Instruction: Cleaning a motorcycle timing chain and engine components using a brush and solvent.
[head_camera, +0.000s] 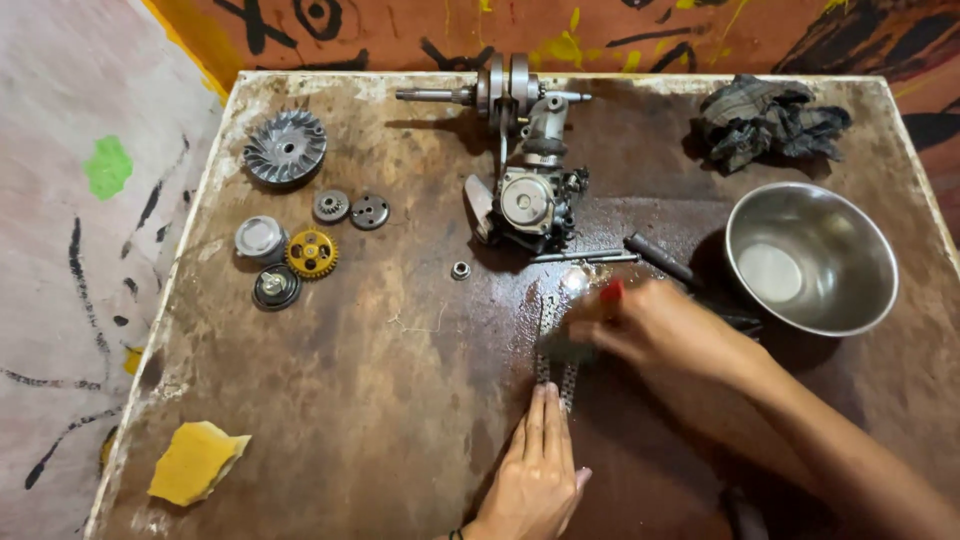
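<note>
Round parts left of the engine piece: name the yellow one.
The toothed yellow gear, between the silver cap and the dark disc. The other round parts are grey or silver.

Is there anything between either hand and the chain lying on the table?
Nothing visible is in the way. The left hand lies flat with its fingertips on the near end of the chain. The right hand, blurred, is at the chain's far end, holding something red-tipped. The steel bowl stands off to the side.

left hand (535, 470): flat, fingers together, palm down | right hand (655, 330): blurred, fingers curled, forearm outstretched
</note>
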